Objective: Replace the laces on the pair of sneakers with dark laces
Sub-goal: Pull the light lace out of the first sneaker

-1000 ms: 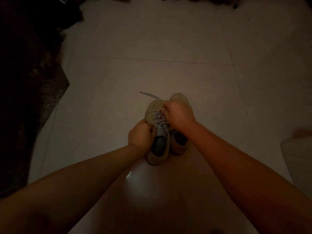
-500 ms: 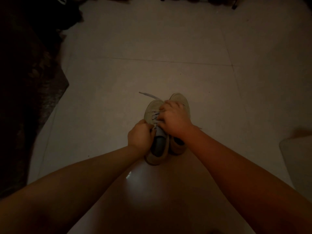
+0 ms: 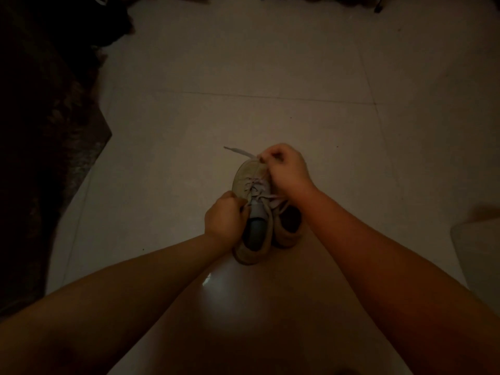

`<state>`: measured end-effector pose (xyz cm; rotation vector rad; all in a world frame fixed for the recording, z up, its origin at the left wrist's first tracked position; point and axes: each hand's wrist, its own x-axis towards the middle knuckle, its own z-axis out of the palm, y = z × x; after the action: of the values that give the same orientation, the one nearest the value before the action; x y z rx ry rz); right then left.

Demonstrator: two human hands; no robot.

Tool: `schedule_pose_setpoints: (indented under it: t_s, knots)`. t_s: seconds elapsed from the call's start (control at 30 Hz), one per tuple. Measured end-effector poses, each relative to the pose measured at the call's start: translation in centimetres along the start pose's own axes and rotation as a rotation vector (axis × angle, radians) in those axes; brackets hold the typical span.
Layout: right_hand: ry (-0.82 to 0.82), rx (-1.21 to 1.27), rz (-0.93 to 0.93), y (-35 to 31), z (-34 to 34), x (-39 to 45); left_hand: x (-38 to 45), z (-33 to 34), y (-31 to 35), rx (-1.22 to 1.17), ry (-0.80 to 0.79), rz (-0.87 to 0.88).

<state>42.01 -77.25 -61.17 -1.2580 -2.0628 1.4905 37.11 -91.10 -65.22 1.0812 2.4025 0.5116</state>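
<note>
Nearest the body, the left hand (image 3: 226,219) still grips the left sneaker (image 3: 251,209) on the floor (image 3: 270,63); farther out, the right hand (image 3: 285,169) has lifted toeward, apparently pinching the light lace (image 3: 239,152), drawing it out.

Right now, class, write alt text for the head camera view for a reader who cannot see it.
In dim light, two hands work on a pale lace of the left sneaker of a pair on a tiled floor: the right hand pinches lace at the toe, the left hand grips beside the tongue.
</note>
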Motion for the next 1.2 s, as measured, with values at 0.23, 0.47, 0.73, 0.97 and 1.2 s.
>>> schedule_pose_setpoints:
  t_s: [0.23,0.47,0.73,0.97,1.2]
  knots:
    - [-0.139,-0.041,0.09,0.7,0.0,-0.5,-0.2,0.1,-0.3,-0.048,0.035,0.006]
    - [-0.435,-0.987,-0.211,2.5,1.3,-1.4,-0.6,-0.2,-0.3,-0.078,0.061,0.02]
    - [-0.023,-0.26,-0.074,0.6,1.2,-0.7,-0.5,-0.3,-0.5,-0.068,0.073,0.021]
    - [-0.375,0.21,0.132,-1.5,-2.0,0.7,-0.6,0.2,0.1,-0.103,0.122,0.009]
    - [-0.293,-0.685,-0.055,2.6,-3.6,-0.2,-0.2,0.8,1.7,0.053,0.082,-0.019]
